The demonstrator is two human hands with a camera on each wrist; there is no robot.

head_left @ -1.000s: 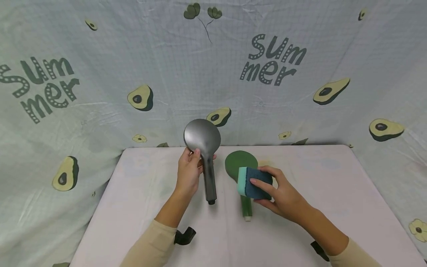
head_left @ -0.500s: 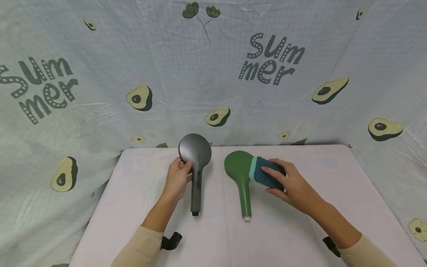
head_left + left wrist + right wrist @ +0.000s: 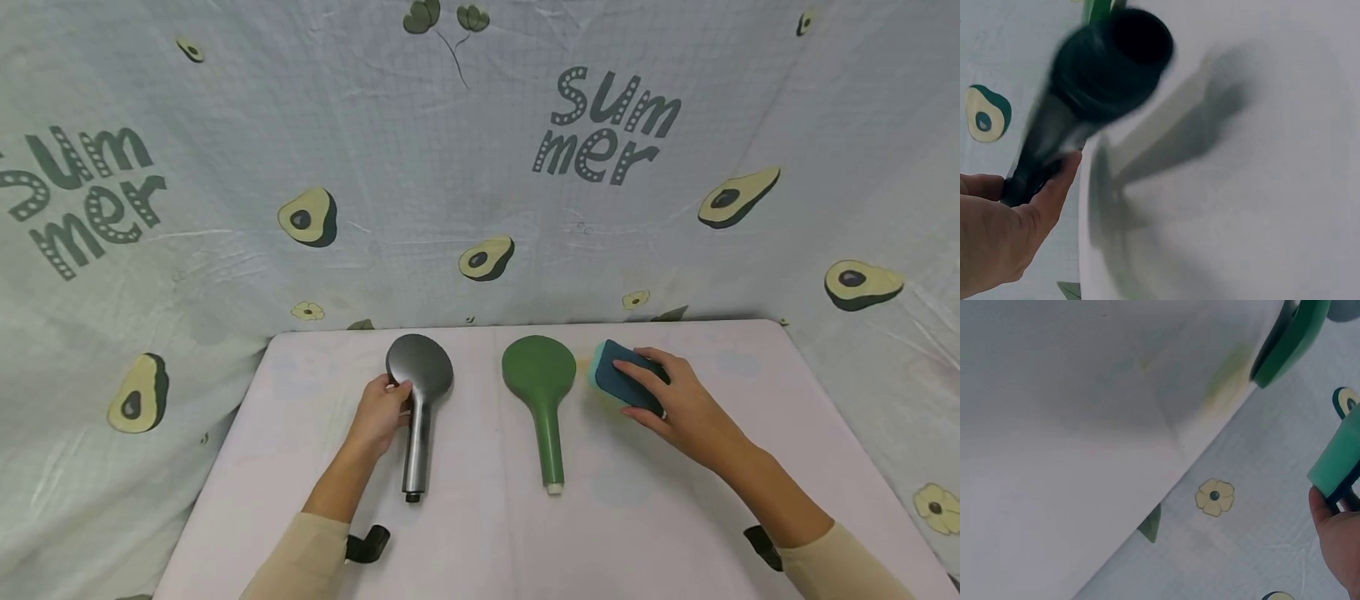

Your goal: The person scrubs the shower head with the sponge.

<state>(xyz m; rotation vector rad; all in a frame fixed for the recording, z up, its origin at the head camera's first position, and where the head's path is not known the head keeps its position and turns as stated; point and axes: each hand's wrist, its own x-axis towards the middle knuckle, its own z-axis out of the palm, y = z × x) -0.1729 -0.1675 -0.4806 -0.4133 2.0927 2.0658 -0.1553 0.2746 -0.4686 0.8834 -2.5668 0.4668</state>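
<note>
My left hand [image 3: 380,418] grips a grey shower head [image 3: 420,367] near its neck, round head toward the back and handle toward me. In the left wrist view the dark handle end [image 3: 1110,65] hangs over the table, with its shadow on the cloth. My right hand [image 3: 686,412] pinches a sponge [image 3: 628,379], dark blue on one side and light green on the other, between thumb and fingers. The right wrist view shows the sponge's green side [image 3: 1341,456]. Between the hands lies a green shower head [image 3: 540,371], handle toward me, touched by neither hand.
A pale pink cloth covers the table [image 3: 480,542]. Its back edge meets a hanging curtain [image 3: 420,167] printed with avocados and lettering. Black straps or mounts [image 3: 367,544] stick out at both wrists.
My left hand has moved the grey shower head left, lower and toward me. My right hand has carried the sponge right, away from the green shower head, which stays put.
</note>
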